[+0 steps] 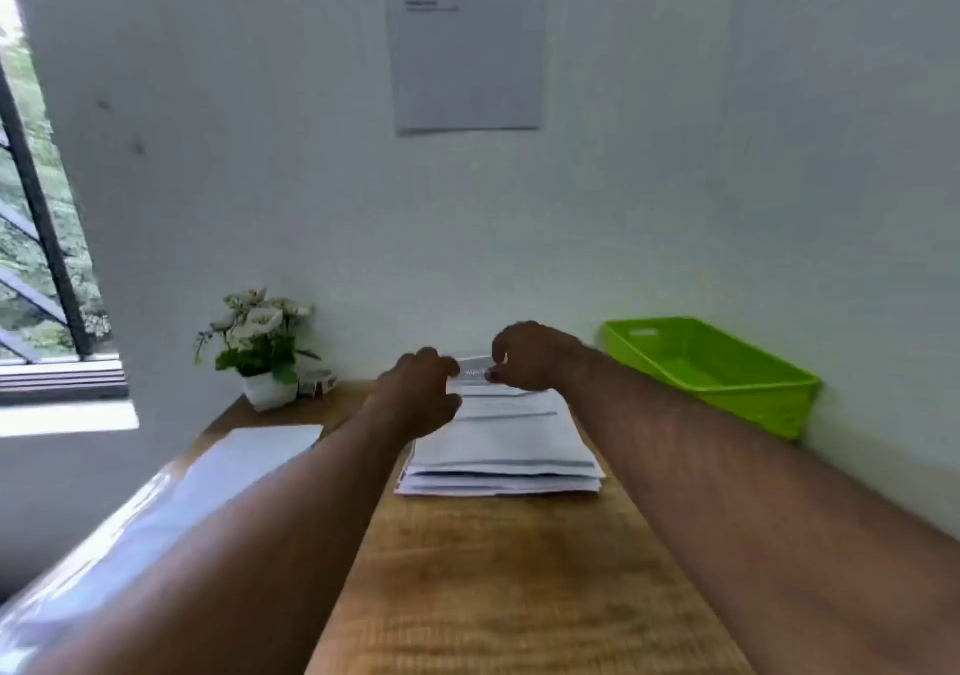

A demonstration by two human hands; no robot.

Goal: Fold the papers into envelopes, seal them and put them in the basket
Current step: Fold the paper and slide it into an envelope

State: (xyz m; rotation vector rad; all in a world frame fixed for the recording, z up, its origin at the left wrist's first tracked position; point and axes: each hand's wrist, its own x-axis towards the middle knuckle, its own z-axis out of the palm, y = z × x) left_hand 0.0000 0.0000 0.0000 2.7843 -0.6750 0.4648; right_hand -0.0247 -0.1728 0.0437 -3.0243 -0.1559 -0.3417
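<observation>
I pinch the small label (475, 368) with both hands (415, 393) (530, 357), fingers closed on it, above the papers (506, 440) to seal.

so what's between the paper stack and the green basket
In the head view, only the person's right forearm crosses that stretch; beneath it is bare wooden table. The paper stack and green basket stand apart.

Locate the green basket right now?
In the head view, the green basket sits on the right side of the wooden desk, against the wall, right of the paper stack and beyond the right hand.
</observation>
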